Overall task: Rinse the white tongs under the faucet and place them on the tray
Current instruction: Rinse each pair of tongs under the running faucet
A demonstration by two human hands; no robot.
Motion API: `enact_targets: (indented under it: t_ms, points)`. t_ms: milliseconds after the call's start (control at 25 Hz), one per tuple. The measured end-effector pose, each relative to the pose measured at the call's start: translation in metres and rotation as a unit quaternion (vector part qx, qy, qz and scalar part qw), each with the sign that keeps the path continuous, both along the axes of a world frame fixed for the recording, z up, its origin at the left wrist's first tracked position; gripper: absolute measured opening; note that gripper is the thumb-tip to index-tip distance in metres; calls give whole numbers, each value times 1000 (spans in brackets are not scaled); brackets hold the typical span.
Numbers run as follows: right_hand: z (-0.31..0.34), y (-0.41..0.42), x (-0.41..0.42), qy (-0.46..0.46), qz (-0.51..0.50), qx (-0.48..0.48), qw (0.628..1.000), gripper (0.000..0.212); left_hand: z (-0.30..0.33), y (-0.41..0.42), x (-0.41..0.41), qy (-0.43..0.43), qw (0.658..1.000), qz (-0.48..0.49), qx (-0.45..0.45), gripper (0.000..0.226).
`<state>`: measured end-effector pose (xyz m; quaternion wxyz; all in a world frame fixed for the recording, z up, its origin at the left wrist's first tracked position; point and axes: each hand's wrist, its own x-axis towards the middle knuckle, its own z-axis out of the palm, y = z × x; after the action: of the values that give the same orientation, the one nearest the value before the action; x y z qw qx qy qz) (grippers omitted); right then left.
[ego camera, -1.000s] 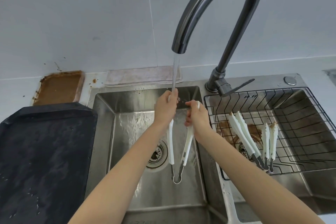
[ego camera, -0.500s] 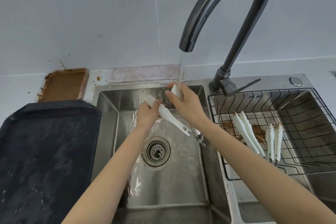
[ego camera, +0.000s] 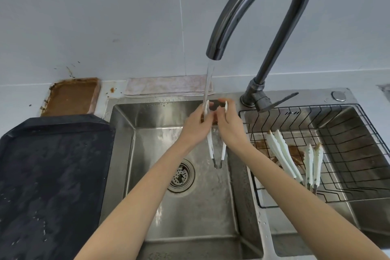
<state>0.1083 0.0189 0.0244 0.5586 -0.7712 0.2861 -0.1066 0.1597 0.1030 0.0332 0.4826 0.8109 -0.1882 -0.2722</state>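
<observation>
White tongs (ego camera: 211, 145) hang upright over the left sink basin (ego camera: 147, 154), hinge end down, tips up. My left hand (ego camera: 196, 126) grips the left arm of the tongs and my right hand (ego camera: 229, 124) grips the right arm, spreading them apart. The dark curved faucet (ego camera: 253, 6) runs a stream of water onto the left tip. The black tray (ego camera: 48, 175) lies on the counter to the left of the sink, wet with droplets.
A wire basket (ego camera: 348, 154) sits in the right basin with two more pairs of white tongs (ego camera: 282, 154) leaning in it, over brown residue. A dirty brown tray (ego camera: 71, 96) and a folded cloth (ego camera: 166, 85) lie behind the sink. The drain (ego camera: 181, 175) is below my left forearm.
The tongs went from tilted across the basin to upright again, tips up under the stream. My hands rose and came together near the water. The camera view shifted slightly.
</observation>
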Motion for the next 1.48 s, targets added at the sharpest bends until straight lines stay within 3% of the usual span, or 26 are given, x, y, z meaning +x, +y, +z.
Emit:
enact_targets:
  t_ms: [400,680,880,1040,1160,1280,1480]
  points:
    - [-5,2,-2,15,49,-32,998,40,-3,13,6,-36,999,19,-1,31]
    - [-3,23,0,-17,89,-56,994,26,-3,18,9,-91,995,35,15,30]
    - [24,18,21,13,121,-81,989,26,-11,42,19,47,990,129,-42,32]
    - [28,8,42,22,54,-40,998,29,-16,60,12,192,958,152,-151,59]
    - [29,0,44,48,14,40,998,31,-20,59,7,229,949,151,-156,63]
    - [30,-3,36,59,38,101,992,32,-28,53,5,246,940,184,-147,54]
    - [-6,-2,3,144,94,43,984,50,-48,55,1,261,946,170,-86,42]
